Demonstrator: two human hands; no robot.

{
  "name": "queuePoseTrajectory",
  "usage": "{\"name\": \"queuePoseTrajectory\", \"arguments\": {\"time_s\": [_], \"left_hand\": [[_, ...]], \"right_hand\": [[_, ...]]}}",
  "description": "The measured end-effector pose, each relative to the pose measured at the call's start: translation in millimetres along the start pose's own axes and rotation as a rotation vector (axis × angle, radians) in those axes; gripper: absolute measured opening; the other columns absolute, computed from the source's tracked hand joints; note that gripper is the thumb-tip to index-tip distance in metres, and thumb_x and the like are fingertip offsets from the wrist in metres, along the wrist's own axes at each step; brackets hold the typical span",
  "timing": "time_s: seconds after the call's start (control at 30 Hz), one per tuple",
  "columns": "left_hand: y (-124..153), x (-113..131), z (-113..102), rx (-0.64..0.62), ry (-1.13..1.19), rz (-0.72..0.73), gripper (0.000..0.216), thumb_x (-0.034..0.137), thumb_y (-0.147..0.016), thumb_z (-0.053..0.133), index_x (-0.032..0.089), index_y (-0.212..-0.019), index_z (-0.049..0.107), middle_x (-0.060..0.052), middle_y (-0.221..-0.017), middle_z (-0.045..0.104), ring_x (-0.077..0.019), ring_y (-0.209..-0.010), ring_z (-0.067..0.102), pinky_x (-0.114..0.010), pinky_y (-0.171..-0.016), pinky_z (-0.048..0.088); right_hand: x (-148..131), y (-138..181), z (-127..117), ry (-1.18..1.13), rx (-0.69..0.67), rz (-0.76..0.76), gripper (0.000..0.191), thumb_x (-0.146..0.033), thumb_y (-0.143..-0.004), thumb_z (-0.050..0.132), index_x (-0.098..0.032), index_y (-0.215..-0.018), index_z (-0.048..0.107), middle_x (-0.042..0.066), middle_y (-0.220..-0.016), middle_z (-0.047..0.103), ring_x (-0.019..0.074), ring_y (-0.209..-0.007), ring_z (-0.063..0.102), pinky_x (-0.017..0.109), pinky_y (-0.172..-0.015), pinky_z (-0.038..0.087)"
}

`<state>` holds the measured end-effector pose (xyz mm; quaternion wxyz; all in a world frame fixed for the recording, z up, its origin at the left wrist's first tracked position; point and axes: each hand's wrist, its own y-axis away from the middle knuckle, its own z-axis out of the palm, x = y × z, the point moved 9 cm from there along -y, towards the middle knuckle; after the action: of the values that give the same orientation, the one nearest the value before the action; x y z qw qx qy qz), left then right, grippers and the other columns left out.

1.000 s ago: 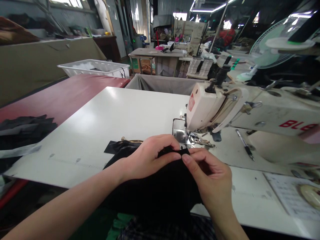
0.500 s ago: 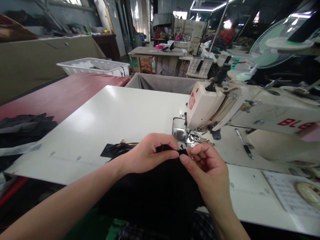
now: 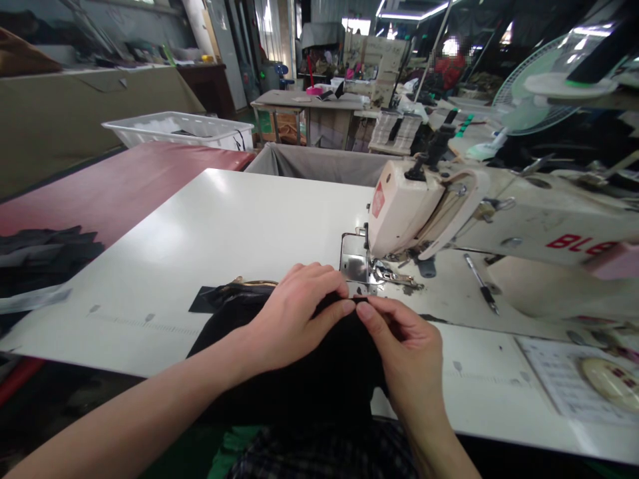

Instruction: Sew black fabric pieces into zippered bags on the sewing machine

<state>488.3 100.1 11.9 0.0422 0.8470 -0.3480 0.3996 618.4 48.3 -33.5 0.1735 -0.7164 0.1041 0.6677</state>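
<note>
A piece of black fabric (image 3: 309, 379) hangs over the front edge of the white sewing table (image 3: 239, 219). My left hand (image 3: 304, 306) pinches its upper edge between thumb and fingers. Close beside it, my right hand (image 3: 407, 329) pinches the same edge, thumb nearly touching the left thumb. Left of my hands, a gold-toothed zipper (image 3: 257, 283) shows along the black material, partly hidden by my left hand. Just beyond my fingertips stands the sewing machine (image 3: 399, 206), its metal plate (image 3: 355, 267) and presser foot area clear of the fabric.
A pen (image 3: 482, 285) lies on the machine bed at right. Dark cloth pieces (image 3: 50, 253) are piled on the red surface (image 3: 150, 166) at left. Behind are a white plastic basket (image 3: 180, 128) and a grey cloth-lined bin (image 3: 319, 165). A fan (image 3: 534, 93) stands at right; a person in red sits far back.
My right hand's fingers have drawn in closer around the fabric edge. The fabric's right side has shifted left, and the whole view has moved slightly.
</note>
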Motion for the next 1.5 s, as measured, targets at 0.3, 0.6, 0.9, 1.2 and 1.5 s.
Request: {"name": "queuePoseTrajectory", "arguments": {"time_s": [0.3, 0.6, 0.9, 1.2, 1.5], "left_hand": [[6.1, -8.3, 2.5, 0.028, 0.120, 0.010, 0.012, 0.024, -0.092, 0.051, 0.017, -0.083, 0.055, 0.001, -0.079, 0.056, -0.0124, -0.074, 0.050, -0.024, -0.068, 0.038], [8.9, -8.4, -35.2, -0.064, 0.537, 0.066, 0.025, 0.035, -0.089, 0.060, 0.015, -0.076, 0.054, 0.000, -0.072, 0.050, -0.0103, -0.067, 0.046, -0.022, -0.062, 0.037], [29.3, -2.7, -41.5, -0.115, 0.513, 0.222, 0.017, 0.031, -0.090, 0.058, 0.019, -0.079, 0.059, -0.003, -0.075, 0.055, -0.0164, -0.079, 0.054, -0.031, -0.074, 0.046], [36.7, -3.3, -41.9, -0.153, 0.338, 0.161, 0.015, 0.030, -0.089, 0.060, 0.019, -0.079, 0.060, -0.005, -0.101, 0.052, -0.0150, -0.089, 0.053, -0.026, -0.077, 0.044], [13.3, -12.5, -7.1, -0.214, 0.299, -0.061, 0.014, 0.028, -0.095, 0.050, 0.017, -0.087, 0.056, -0.001, -0.090, 0.061, -0.0123, -0.086, 0.057, -0.023, -0.079, 0.044]], "right_hand": [[8.6, 2.9, 10.3, -0.068, -0.070, 0.070, 0.015, -0.038, -0.081, 0.071, -0.024, -0.086, 0.072, 0.000, -0.073, 0.069, 0.0147, -0.066, 0.059, 0.024, -0.060, 0.047], [12.2, 9.1, 61.5, -0.223, -0.599, 0.231, 0.030, -0.034, -0.078, 0.072, -0.025, -0.106, 0.065, 0.003, -0.113, 0.065, 0.0218, -0.109, 0.056, 0.036, -0.096, 0.043], [6.3, 36.0, 88.6, -0.594, -0.825, 0.464, 0.033, -0.047, -0.082, 0.066, -0.020, -0.102, 0.065, 0.002, -0.093, 0.065, 0.0156, -0.086, 0.058, 0.026, -0.079, 0.044], [16.1, 11.8, 57.9, -0.183, -0.524, 0.321, 0.021, -0.033, -0.068, 0.077, -0.018, -0.070, 0.062, -0.004, -0.060, 0.053, 0.0104, -0.056, 0.045, 0.021, -0.051, 0.034], [5.6, 9.1, 28.4, -0.006, -0.272, 0.082, 0.010, -0.027, -0.074, 0.069, -0.020, -0.071, 0.063, -0.004, -0.060, 0.059, 0.0124, -0.056, 0.052, 0.022, -0.051, 0.041]]}}
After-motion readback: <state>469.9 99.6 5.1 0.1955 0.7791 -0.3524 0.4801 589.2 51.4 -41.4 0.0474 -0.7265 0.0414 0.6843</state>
